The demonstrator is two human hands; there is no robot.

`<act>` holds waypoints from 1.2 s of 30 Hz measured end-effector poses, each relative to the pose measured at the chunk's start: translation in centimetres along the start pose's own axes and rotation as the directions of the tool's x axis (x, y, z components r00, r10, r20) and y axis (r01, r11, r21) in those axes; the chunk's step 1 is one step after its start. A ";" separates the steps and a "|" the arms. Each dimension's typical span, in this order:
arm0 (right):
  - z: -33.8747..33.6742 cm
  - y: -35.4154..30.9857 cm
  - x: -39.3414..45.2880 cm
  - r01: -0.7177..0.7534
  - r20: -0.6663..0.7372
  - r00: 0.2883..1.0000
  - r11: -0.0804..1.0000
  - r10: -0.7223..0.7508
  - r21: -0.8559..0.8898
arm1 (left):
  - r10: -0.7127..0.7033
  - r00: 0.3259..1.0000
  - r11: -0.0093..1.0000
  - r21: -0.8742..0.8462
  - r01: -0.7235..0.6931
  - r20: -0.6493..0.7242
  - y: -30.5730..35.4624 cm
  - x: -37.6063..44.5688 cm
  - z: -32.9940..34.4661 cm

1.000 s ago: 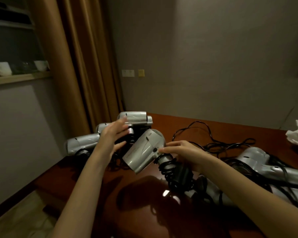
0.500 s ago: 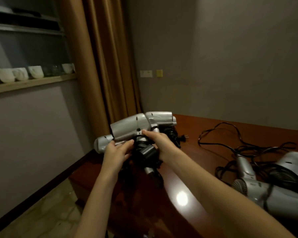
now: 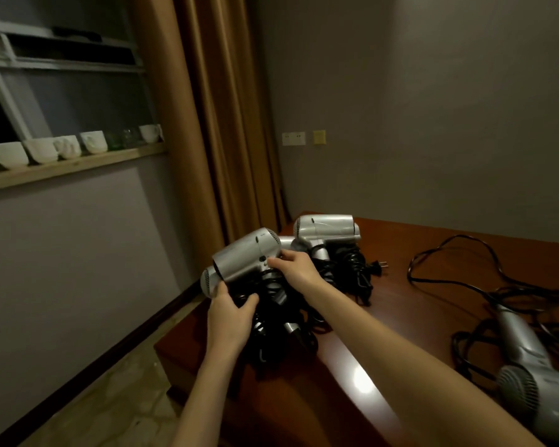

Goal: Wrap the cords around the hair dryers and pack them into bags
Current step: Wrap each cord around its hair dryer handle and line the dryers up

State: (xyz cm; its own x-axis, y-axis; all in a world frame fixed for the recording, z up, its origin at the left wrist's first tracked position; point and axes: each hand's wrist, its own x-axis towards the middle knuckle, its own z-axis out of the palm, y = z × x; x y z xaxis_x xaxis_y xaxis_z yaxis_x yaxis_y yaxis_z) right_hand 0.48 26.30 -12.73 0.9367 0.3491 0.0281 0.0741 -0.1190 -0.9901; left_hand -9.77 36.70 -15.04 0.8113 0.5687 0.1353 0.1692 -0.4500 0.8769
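Your left hand [image 3: 228, 314] grips the wrapped cord [image 3: 271, 304]; your right hand [image 3: 296, 266] pinches the dryer [image 3: 242, 256] over the tabletop [image 3: 417, 317].

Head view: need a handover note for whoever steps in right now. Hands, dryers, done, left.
Left hand: grip on the black cord bundle under the silver hair dryer.
Right hand: fingers on that dryer's handle junction.
Done: wrapped silver dryer stands behind at the brown wooden table's far left corner.
Left: unwrapped grey dryer with loose black cord at right; no bags in view, nothing packed.
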 end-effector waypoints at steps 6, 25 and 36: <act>-1.0 -1.0 -0.8 0.128 -0.063 0.979 0.833 -0.191 -0.538 | 0.099 0.984 0.991 0.109 -0.083 -0.147 0.8 -1.1 -1.3; -27.5 -1.6 -17.9 -0.017 0.085 0.976 0.462 0.199 -0.887 | 0.320 0.654 0.674 0.320 -0.666 0.686 14.0 -13.4 14.3; -29.7 1.5 -17.6 -0.057 -0.010 0.995 0.481 0.100 -0.875 | 0.032 0.575 0.885 0.244 -0.396 0.818 17.3 -13.9 23.3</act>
State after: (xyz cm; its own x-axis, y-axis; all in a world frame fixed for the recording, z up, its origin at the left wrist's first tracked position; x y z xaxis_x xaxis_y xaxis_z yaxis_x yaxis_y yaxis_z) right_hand -5.75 -7.68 -10.59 0.9429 0.3259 -0.0693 0.2814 -0.8902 -0.3582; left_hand -5.10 4.99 -12.48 0.9291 -0.2506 -0.2718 -0.0351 -0.7918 0.6098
